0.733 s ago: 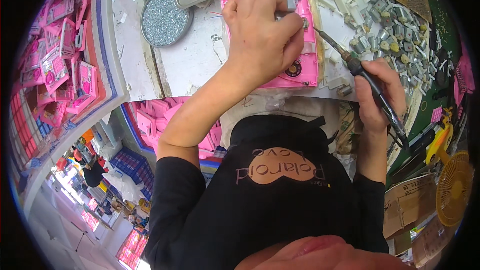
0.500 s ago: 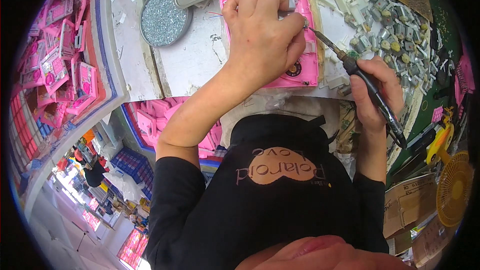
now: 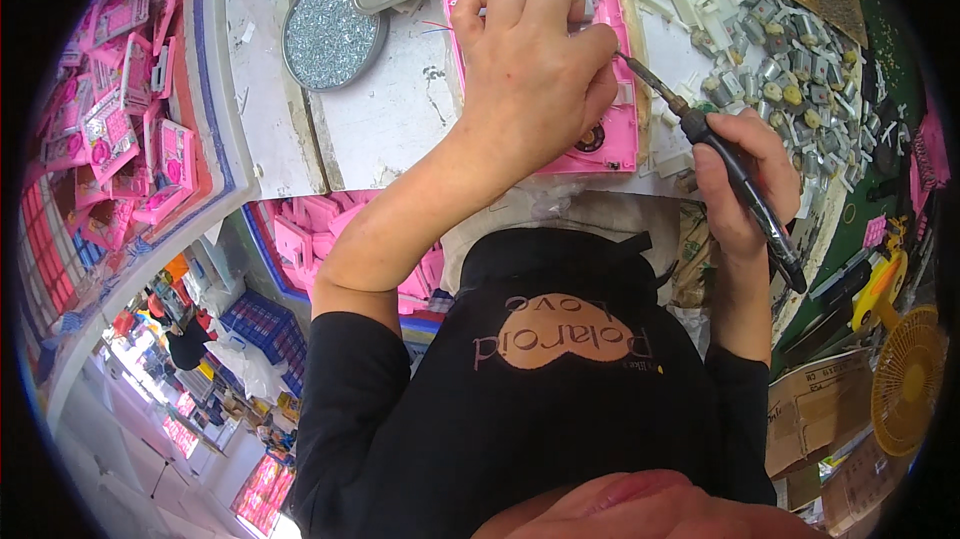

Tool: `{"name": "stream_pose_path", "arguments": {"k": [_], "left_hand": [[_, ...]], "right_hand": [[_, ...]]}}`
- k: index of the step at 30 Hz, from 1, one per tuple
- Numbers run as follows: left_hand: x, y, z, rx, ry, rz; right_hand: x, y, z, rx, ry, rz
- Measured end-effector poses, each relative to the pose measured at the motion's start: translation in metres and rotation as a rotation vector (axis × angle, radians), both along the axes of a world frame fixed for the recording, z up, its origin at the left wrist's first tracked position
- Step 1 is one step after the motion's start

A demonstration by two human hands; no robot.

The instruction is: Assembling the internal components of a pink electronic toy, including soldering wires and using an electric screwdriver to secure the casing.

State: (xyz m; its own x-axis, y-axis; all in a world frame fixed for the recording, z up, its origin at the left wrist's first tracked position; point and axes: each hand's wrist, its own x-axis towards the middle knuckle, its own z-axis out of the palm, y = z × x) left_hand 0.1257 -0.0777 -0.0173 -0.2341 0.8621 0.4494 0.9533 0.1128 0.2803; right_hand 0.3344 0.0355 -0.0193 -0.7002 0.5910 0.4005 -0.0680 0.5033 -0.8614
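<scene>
On the white table (image 3: 400,134) lies the pink case (image 3: 622,129), left hand (image 3: 535,64) half-curled over it (can't tell what, if anything, it holds); soldering iron (image 3: 694,123) has edged left, tip nearer those fingers, probably the working spot; right hand (image 3: 738,224) wraps its handle.

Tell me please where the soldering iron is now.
In the head view, the soldering iron is right of centre, held in the right hand, its tip near the right edge of the pink casing.
</scene>
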Motion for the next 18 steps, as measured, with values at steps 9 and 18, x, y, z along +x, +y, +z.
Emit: {"name": "stream_pose_path", "arguments": {"k": [9,18], "left_hand": [[0.0017,0.0014,0.0007,-0.013,0.016,0.026],[0.0030,0.0013,-0.0003,0.008,0.020,0.036]], "right_hand": [[-0.0002,-0.0030,-0.0031,0.013,0.008,-0.007],[0.0051,-0.0008,-0.0044,0.027,0.056,-0.004]]}}
